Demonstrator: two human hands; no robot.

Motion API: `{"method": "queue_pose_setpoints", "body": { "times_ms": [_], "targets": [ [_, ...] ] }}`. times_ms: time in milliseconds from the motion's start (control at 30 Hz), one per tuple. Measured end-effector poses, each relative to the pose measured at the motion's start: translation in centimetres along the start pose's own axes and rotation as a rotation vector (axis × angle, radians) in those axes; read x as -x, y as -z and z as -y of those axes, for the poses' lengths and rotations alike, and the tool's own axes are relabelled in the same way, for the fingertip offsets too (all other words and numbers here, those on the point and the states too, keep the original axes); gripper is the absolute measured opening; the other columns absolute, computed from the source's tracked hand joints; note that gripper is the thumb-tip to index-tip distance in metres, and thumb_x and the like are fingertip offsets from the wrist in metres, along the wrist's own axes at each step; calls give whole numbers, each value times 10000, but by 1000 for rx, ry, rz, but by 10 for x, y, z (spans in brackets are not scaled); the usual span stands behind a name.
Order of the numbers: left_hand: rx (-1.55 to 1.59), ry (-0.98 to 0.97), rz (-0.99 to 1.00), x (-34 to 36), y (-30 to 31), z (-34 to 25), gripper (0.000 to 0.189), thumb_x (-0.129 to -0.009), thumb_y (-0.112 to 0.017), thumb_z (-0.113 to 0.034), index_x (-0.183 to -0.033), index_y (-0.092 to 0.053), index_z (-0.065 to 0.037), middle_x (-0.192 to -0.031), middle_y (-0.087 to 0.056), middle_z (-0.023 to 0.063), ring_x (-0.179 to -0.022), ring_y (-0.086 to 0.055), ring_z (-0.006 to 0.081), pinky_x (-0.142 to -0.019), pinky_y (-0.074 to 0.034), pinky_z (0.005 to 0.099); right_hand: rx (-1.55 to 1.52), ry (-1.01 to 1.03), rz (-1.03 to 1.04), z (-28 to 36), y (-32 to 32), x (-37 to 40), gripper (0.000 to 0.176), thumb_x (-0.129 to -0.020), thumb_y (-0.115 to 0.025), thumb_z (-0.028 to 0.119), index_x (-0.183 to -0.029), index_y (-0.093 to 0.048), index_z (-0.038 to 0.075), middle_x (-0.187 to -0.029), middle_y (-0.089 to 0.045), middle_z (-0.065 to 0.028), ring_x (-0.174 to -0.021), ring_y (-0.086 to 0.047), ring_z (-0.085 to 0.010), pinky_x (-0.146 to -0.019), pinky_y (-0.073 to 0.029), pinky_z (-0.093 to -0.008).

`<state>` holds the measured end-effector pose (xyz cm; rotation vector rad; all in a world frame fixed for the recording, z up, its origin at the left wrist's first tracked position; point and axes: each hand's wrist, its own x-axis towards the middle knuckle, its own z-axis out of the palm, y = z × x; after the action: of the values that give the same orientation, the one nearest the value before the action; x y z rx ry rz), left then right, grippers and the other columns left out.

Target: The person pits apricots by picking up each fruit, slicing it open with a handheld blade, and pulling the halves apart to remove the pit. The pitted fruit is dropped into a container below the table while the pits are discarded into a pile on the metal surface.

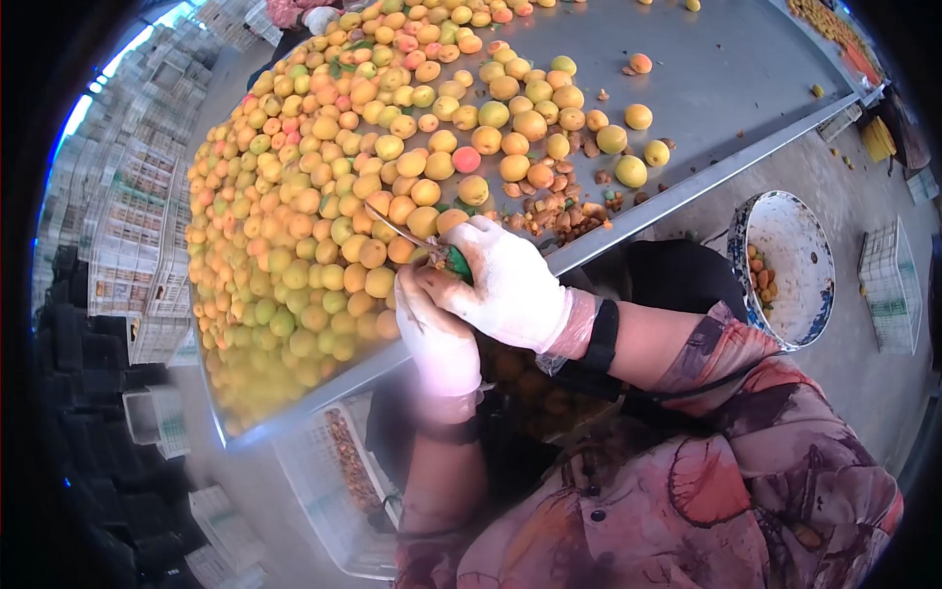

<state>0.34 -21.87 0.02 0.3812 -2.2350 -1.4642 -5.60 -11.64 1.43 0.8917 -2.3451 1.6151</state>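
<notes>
My right hand (512, 282), in a white glove, is closed round the green handle of a knife (401, 228). Its thin blade points up and left over the piled apricots (324, 201). Just below, my gloved left hand (439, 344) is closed, its stained fingertips up against the right hand. Whatever lies between its fingers is hidden. Both hands are above the near edge of the metal table (721, 103). Beside the right hand, pits and apricot scraps (569, 211) lie in a small wet heap.
A white-and-blue bucket (793, 265) with some fruit inside stands on the floor at right, near a white crate (891, 285). Under the table edge is a white crate (314, 491) holding brown pieces. Stacked crates (142, 231) line the left. Another person's gloved hand (320, 19) shows at the top.
</notes>
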Motion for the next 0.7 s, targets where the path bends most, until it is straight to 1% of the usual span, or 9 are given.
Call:
{"method": "queue_pose_setpoints", "body": {
  "times_ms": [100,233,333,400,433,500,600,667,700],
  "targets": [
    [-181,-216,-89,4,-4,7,330,-995,-460,-210,-1200,-492,45,-1071,-583,243,-954,-583,360,-841,-466,421,-39,-31,-57,-2,-5,3,244,-805,-663,240,-878,-578,23,-824,-580,-201,-810,-589,-415,-683,-493,-455],
    [-183,-262,-68,13,4,14,377,-986,-493,-255,-1224,-479,37,-1075,-594,227,-949,-594,321,-822,-490,403,88,94,123,-8,2,5,262,-792,-680,265,-868,-592,30,-856,-575,-180,-755,-607,-387,-623,-515,-434],
    [-78,-169,57,18,11,20,434,-978,-510,-287,-1281,-451,18,-1044,-598,165,-861,-611,248,-678,-520,364,127,203,231,-4,10,6,318,-809,-666,332,-877,-587,32,-852,-560,-175,-721,-614,-373,-600,-520,-434],
    [345,243,227,20,16,26,415,-981,-494,-282,-1295,-446,-14,-973,-585,101,-692,-582,174,-491,-453,302,156,266,274,-2,15,8,371,-829,-646,391,-895,-580,32,-844,-549,-180,-703,-617,-370,-596,-519,-441],
    [349,244,224,22,14,20,415,-981,-494,-282,-1295,-446,-14,-973,-585,101,-692,-582,174,-491,-453,302,169,300,312,-2,17,9,384,-828,-645,411,-904,-584,40,-847,-547,-172,-693,-616,-367,-594,-521,-443],
    [941,690,91,26,8,3,370,-996,-460,-322,-1261,-460,-64,-884,-550,46,-559,-495,110,-418,-362,245,186,334,351,2,20,8,397,-827,-644,431,-912,-588,47,-851,-544,-164,-682,-615,-364,-591,-522,-445],
    [1123,683,278,32,17,13,312,-1014,-416,-377,-1152,-494,-108,-746,-518,28,-475,-430,106,-399,-302,227,208,421,462,6,25,6,360,-817,-658,383,-897,-592,38,-824,-573,-156,-699,-617,-367,-601,-519,-436],
    [994,745,363,26,19,7,316,-1028,-380,-396,-1057,-500,-105,-643,-463,15,-421,-379,103,-382,-251,230,69,184,281,-1,18,4,274,-843,-678,290,-893,-598,33,-772,-608,-91,-674,-643,-268,-608,-526,-343],
    [965,749,363,21,18,1,389,-1017,-368,-471,-960,-511,-114,-561,-408,8,-372,-317,109,-353,-225,237,-349,-166,147,-1,3,6,254,-868,-618,231,-918,-617,-18,-698,-634,-100,-620,-619,-262,-565,-485,-365]
  ]
}}
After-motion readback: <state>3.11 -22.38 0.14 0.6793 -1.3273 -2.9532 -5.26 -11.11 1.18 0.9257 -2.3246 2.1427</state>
